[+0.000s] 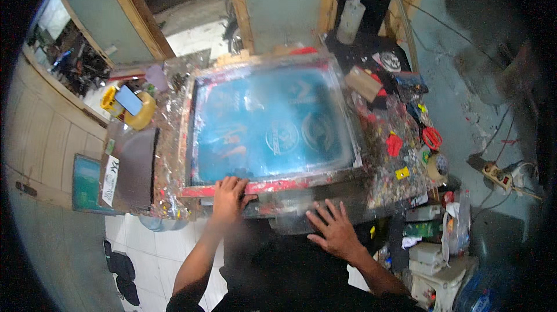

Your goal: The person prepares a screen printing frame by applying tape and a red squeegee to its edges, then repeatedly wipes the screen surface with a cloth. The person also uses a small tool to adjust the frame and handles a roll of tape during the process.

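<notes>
A screen printing frame [272,183] with a blue mesh lies on the worktable, pale round emblems and other marks showing in the mesh. My left hand [228,197] is closed on the frame's near wooden edge, left of its middle, with the fingers over the top and the thumb pointing right. To the right, my right hand [335,232] is open, palm down and fingers spread, over what looks like a clear sheet [293,216] at the table's front edge. Whether its palm touches the sheet, I cannot tell.
A dark flat board [132,167] lies at the table's left, near a phone [129,100] on a yellow tape roll [141,116]. Red-handled scissors [431,138] and another tape roll [437,168] sit at the right edge. A white bottle [350,20] stands behind.
</notes>
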### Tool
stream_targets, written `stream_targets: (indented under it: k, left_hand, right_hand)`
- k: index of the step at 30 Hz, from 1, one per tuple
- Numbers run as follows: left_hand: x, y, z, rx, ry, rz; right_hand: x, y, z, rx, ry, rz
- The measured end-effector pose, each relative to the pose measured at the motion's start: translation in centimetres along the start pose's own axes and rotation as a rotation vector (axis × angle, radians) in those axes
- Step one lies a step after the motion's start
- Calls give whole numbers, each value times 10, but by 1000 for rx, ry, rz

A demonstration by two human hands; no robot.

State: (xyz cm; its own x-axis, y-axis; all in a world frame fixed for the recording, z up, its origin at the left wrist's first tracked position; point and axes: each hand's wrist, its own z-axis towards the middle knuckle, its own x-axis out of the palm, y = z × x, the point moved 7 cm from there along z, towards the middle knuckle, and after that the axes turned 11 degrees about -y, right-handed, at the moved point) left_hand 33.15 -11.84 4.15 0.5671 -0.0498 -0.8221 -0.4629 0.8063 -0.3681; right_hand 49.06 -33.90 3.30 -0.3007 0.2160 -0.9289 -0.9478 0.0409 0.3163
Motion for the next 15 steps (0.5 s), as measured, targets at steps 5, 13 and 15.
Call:
stream_targets:
  k: [5, 13, 15]
  left_hand:
    - [-6, 2, 3, 3, 3, 28]
    - [1, 5, 3, -50, 27, 17]
    - [1, -1, 6, -23, 30, 39]
  right_hand:
    - [2, 1, 17, -44, -53, 72]
    - [-40, -41, 30, 127, -276, 334]
    - [-56, -71, 38, 261, -344, 281]
